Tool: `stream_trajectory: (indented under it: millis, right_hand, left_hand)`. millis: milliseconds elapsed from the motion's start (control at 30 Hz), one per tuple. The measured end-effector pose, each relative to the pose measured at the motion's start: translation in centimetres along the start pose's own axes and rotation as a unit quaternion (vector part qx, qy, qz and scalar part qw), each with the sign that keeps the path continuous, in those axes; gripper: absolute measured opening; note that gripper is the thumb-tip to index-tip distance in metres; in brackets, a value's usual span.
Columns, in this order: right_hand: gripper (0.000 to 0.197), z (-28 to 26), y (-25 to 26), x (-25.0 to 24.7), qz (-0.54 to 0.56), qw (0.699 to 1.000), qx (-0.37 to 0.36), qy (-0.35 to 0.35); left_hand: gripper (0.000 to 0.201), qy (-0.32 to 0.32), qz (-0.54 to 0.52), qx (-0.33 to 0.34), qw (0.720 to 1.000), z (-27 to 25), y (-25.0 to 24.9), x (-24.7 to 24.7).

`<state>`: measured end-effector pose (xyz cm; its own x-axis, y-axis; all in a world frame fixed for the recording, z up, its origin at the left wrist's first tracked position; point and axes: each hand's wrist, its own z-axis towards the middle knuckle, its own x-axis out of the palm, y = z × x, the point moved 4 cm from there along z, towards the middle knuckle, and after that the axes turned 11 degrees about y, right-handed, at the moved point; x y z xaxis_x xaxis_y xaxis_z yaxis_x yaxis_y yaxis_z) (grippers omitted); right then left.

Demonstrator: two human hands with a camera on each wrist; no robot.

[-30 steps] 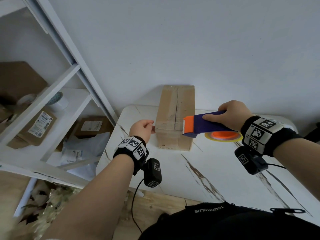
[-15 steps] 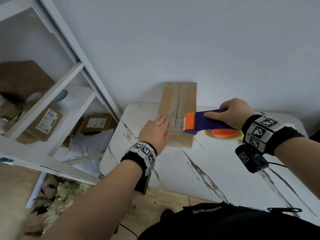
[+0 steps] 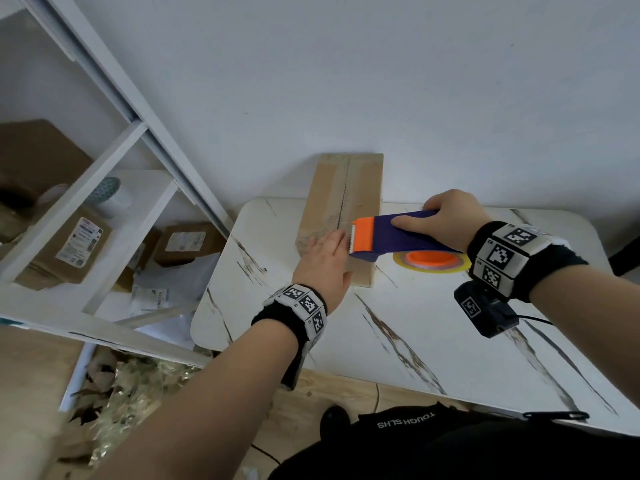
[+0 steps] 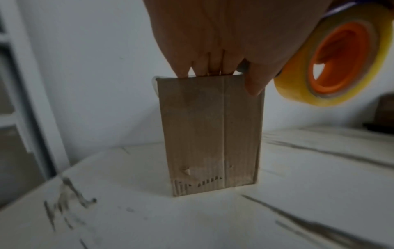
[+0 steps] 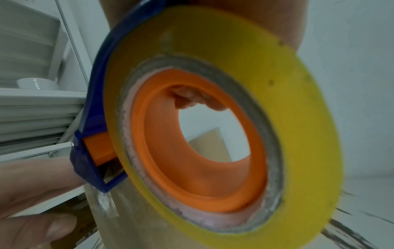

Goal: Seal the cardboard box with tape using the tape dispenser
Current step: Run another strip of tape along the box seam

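A narrow brown cardboard box [image 3: 346,199] [image 4: 210,134] lies on the white marbled table [image 3: 415,341], its top seam running away from me. My left hand [image 3: 323,261] [image 4: 215,50] rests flat on the near end of the box top, fingers straight, thumb [image 4: 253,84] over the near face. My right hand [image 3: 446,223] grips the blue tape dispenser [image 3: 398,237] [image 5: 91,134], which carries a yellow tape roll [image 3: 433,263] [image 4: 332,55] [image 5: 213,126]. Its orange head [image 3: 363,233] hovers over the box next to my left fingertips. A clear strip of tape [image 5: 104,210] hangs from the dispenser.
A white shelving unit [image 3: 104,188] stands to the left, holding packed cardboard parcels [image 3: 76,244] and a white tape roll [image 3: 107,195]. A white wall rises right behind the box. Crumpled packing material [image 3: 121,386] lies on the floor below.
My left hand has moved from the box's left side onto its top and flattened there. The dispenser has stayed over the near end of the box.
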<state>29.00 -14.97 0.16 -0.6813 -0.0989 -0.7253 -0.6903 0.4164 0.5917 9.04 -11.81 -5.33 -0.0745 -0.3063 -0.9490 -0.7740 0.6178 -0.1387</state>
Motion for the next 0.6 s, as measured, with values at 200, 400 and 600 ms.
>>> stream_trajectory:
  millis: [200, 400, 600]
  right_hand:
    - [0.049, 0.2, -0.4, 0.0, 0.008, 1.000, -0.011, 0.011]
    - [0.048, -0.3, -1.3, -0.7, -0.025, 0.999, -0.024, 0.037]
    - [0.048, -1.4, -4.1, -1.9, -0.013, 0.999, -0.026, 0.030]
  left_hand:
    - [0.067, 0.016, 0.091, -0.057, 0.994, 0.2, -0.6, 0.7]
    - [0.064, 0.033, 0.131, -0.077, 0.988, 0.4, -0.9, 0.5]
    - [0.063, 0.027, 0.112, -0.097, 0.989, 0.1, -1.3, 0.2]
